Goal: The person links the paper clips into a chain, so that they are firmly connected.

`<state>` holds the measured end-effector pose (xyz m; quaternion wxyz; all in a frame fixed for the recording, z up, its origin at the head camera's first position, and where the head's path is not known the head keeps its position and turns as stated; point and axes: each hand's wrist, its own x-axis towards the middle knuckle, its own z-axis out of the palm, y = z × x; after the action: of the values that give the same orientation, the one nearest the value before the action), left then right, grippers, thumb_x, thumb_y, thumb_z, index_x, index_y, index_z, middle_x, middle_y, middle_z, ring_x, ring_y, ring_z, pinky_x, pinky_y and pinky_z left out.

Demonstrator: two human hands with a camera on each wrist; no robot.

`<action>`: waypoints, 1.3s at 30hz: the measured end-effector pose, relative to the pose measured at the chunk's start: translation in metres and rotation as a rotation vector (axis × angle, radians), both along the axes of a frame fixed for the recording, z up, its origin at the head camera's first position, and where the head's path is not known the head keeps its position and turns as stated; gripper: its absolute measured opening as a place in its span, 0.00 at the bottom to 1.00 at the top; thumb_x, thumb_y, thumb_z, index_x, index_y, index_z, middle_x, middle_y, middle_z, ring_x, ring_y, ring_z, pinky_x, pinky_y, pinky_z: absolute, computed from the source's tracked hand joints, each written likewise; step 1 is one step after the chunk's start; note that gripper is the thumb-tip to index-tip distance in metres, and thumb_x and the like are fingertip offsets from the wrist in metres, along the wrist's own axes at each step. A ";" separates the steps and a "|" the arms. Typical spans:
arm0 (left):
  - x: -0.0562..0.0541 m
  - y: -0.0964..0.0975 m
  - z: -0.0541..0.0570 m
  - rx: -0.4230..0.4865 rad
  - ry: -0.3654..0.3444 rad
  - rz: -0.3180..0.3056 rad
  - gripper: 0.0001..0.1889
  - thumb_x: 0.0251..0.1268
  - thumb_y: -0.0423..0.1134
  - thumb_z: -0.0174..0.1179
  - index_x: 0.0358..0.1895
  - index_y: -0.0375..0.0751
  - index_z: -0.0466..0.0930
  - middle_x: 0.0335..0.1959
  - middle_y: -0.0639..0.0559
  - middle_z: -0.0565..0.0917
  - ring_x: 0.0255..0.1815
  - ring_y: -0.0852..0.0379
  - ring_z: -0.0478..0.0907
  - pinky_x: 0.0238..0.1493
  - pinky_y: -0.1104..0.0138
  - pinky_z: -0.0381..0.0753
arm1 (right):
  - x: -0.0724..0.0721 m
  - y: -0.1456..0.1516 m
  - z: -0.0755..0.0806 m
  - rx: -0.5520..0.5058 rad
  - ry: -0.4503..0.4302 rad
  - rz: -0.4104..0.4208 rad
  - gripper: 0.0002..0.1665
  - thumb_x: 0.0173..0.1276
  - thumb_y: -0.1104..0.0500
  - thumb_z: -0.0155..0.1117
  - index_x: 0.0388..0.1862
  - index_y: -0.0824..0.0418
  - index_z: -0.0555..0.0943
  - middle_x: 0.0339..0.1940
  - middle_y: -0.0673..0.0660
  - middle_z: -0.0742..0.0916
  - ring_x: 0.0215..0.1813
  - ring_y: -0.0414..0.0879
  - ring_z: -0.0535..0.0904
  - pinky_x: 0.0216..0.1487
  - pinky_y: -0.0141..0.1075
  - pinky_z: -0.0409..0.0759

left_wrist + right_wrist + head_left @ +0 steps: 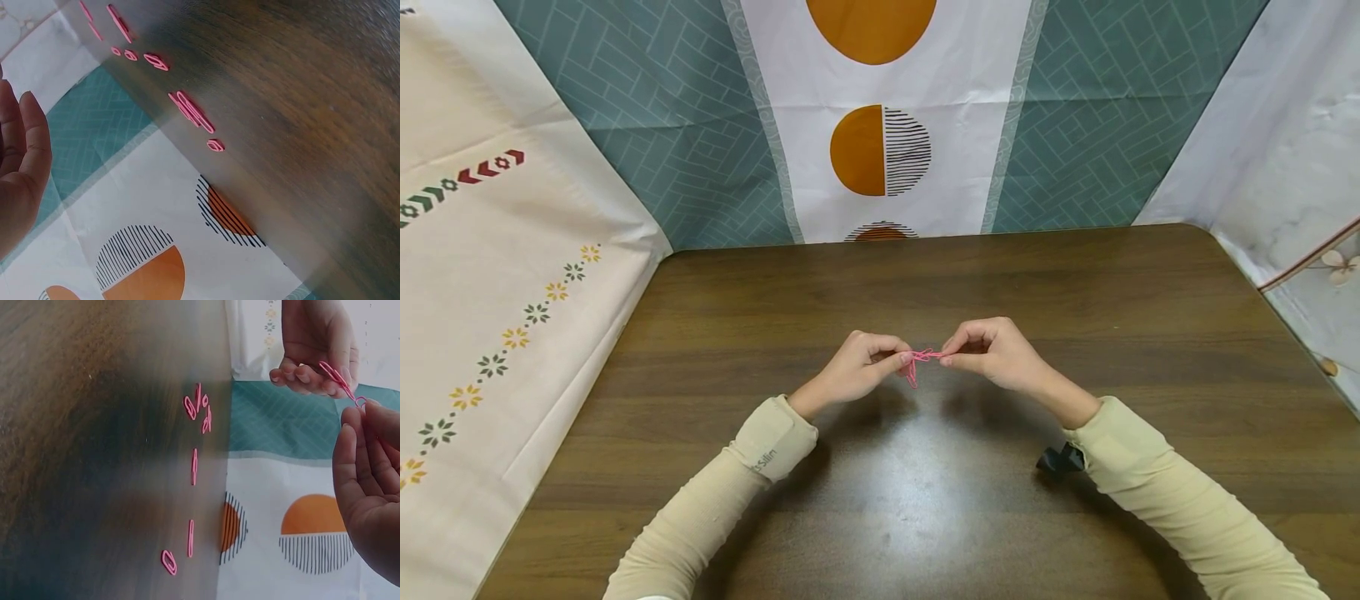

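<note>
Left hand [857, 367] and right hand [1002, 354] are pinching apparently linked pink clips [927, 355] between fingers [891, 364]. Loose clips [194, 467] are lying near the far edge of the surface [94, 487].

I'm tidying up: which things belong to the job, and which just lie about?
Job:
pink loops pinched by left hand and right hand
loose pink loops, probably spares

Apparently unrelated:
patterned cloth
black object near right cuff

Pink paper clips [335, 375] between fingers [345, 454]
</note>
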<state>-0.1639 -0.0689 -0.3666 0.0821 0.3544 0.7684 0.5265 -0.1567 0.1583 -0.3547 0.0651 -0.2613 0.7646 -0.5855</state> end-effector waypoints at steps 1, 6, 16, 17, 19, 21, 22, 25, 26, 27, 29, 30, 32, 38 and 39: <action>0.000 0.000 0.000 0.001 0.001 -0.002 0.07 0.63 0.28 0.53 0.30 0.30 0.81 0.24 0.38 0.82 0.27 0.57 0.79 0.34 0.52 0.78 | 0.000 -0.001 0.000 0.001 0.012 0.000 0.03 0.51 0.70 0.68 0.25 0.67 0.82 0.27 0.61 0.84 0.25 0.41 0.77 0.24 0.28 0.73; 0.000 0.001 0.000 -0.003 0.024 -0.001 0.08 0.63 0.28 0.53 0.29 0.31 0.81 0.24 0.39 0.82 0.26 0.64 0.78 0.32 0.52 0.79 | 0.001 -0.003 0.000 0.003 0.048 0.001 0.03 0.51 0.71 0.68 0.24 0.66 0.82 0.27 0.60 0.85 0.28 0.41 0.79 0.25 0.29 0.74; 0.001 0.003 -0.001 -0.050 0.076 -0.027 0.09 0.64 0.30 0.53 0.27 0.34 0.81 0.22 0.46 0.82 0.24 0.56 0.77 0.29 0.64 0.78 | 0.001 -0.008 -0.005 -0.017 0.115 0.028 0.04 0.51 0.72 0.68 0.24 0.66 0.83 0.28 0.61 0.85 0.30 0.41 0.81 0.28 0.30 0.77; 0.001 0.004 -0.001 -0.058 0.087 -0.033 0.09 0.64 0.30 0.53 0.26 0.35 0.81 0.22 0.48 0.82 0.23 0.55 0.76 0.28 0.67 0.76 | 0.001 -0.009 -0.006 -0.019 0.131 0.032 0.04 0.51 0.72 0.68 0.24 0.65 0.83 0.28 0.60 0.86 0.31 0.41 0.81 0.29 0.31 0.78; 0.002 0.004 0.000 -0.063 0.096 -0.042 0.10 0.64 0.30 0.53 0.26 0.36 0.80 0.22 0.48 0.82 0.23 0.52 0.75 0.28 0.69 0.75 | 0.001 -0.009 -0.007 -0.025 0.154 0.038 0.04 0.51 0.72 0.68 0.24 0.65 0.83 0.28 0.59 0.86 0.31 0.41 0.82 0.29 0.32 0.78; 0.002 0.004 0.001 -0.064 0.097 -0.039 0.09 0.64 0.30 0.53 0.27 0.36 0.81 0.22 0.49 0.82 0.23 0.54 0.75 0.28 0.69 0.76 | 0.002 -0.009 -0.005 -0.030 0.159 0.030 0.05 0.51 0.73 0.67 0.24 0.66 0.82 0.28 0.60 0.85 0.30 0.41 0.81 0.29 0.31 0.78; 0.003 0.004 0.001 -0.057 0.087 -0.038 0.09 0.63 0.29 0.53 0.27 0.35 0.81 0.22 0.48 0.82 0.23 0.52 0.76 0.29 0.66 0.77 | 0.001 -0.008 -0.004 -0.033 0.153 0.024 0.05 0.51 0.74 0.67 0.24 0.66 0.82 0.27 0.60 0.85 0.29 0.41 0.81 0.28 0.30 0.78; 0.002 0.001 0.002 -0.036 0.053 -0.042 0.07 0.63 0.29 0.54 0.30 0.34 0.81 0.23 0.48 0.83 0.26 0.49 0.79 0.32 0.57 0.79 | 0.001 -0.006 -0.001 -0.034 0.120 0.006 0.05 0.51 0.74 0.66 0.24 0.67 0.82 0.26 0.62 0.85 0.27 0.44 0.80 0.26 0.29 0.76; 0.002 0.001 0.002 -0.033 0.050 -0.043 0.07 0.63 0.28 0.54 0.31 0.34 0.81 0.23 0.48 0.83 0.26 0.49 0.80 0.32 0.56 0.79 | 0.001 -0.005 -0.001 -0.035 0.106 0.003 0.05 0.51 0.74 0.66 0.24 0.67 0.82 0.26 0.61 0.84 0.26 0.45 0.80 0.26 0.29 0.76; 0.002 0.001 0.002 -0.027 0.046 -0.048 0.07 0.63 0.28 0.54 0.31 0.33 0.81 0.23 0.48 0.83 0.27 0.45 0.80 0.33 0.54 0.79 | 0.000 -0.004 -0.004 -0.036 0.094 0.000 0.05 0.51 0.74 0.66 0.24 0.67 0.82 0.26 0.60 0.84 0.26 0.45 0.80 0.26 0.29 0.76; 0.002 0.000 0.001 -0.018 0.036 -0.055 0.07 0.63 0.28 0.54 0.32 0.33 0.81 0.23 0.48 0.83 0.28 0.43 0.80 0.33 0.51 0.78 | 0.000 -0.004 -0.003 -0.042 0.069 -0.002 0.05 0.52 0.74 0.66 0.24 0.67 0.81 0.25 0.58 0.84 0.25 0.46 0.80 0.26 0.30 0.76; 0.002 0.000 0.001 -0.018 0.035 -0.056 0.07 0.63 0.29 0.54 0.32 0.33 0.81 0.23 0.48 0.83 0.28 0.44 0.80 0.34 0.51 0.78 | 0.000 -0.005 -0.004 -0.047 0.056 -0.003 0.05 0.51 0.74 0.66 0.24 0.67 0.81 0.24 0.56 0.84 0.25 0.47 0.80 0.26 0.30 0.76; 0.002 0.000 0.000 -0.021 0.034 -0.055 0.07 0.63 0.29 0.54 0.33 0.32 0.81 0.24 0.47 0.83 0.29 0.49 0.81 0.34 0.52 0.78 | 0.000 -0.006 -0.004 -0.059 0.033 -0.006 0.04 0.52 0.74 0.66 0.24 0.68 0.81 0.24 0.55 0.84 0.24 0.45 0.80 0.26 0.30 0.77; 0.008 0.001 0.009 -0.033 0.029 -0.070 0.06 0.61 0.24 0.53 0.33 0.28 0.80 0.24 0.41 0.82 0.30 0.59 0.79 0.36 0.63 0.79 | 0.002 -0.009 -0.004 -0.076 -0.009 -0.018 0.03 0.52 0.75 0.65 0.24 0.70 0.80 0.23 0.56 0.84 0.25 0.46 0.80 0.27 0.35 0.78; 0.010 0.002 0.013 -0.035 0.032 -0.075 0.06 0.61 0.23 0.53 0.33 0.27 0.80 0.24 0.40 0.82 0.30 0.58 0.78 0.36 0.64 0.79 | 0.002 -0.010 -0.004 -0.074 -0.010 -0.021 0.03 0.52 0.74 0.65 0.24 0.70 0.80 0.23 0.56 0.84 0.25 0.45 0.80 0.27 0.37 0.79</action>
<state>-0.1538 -0.0670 -0.3533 0.0957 0.3897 0.7649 0.5040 -0.1544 0.1486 -0.3590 0.0533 -0.2526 0.7447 -0.6154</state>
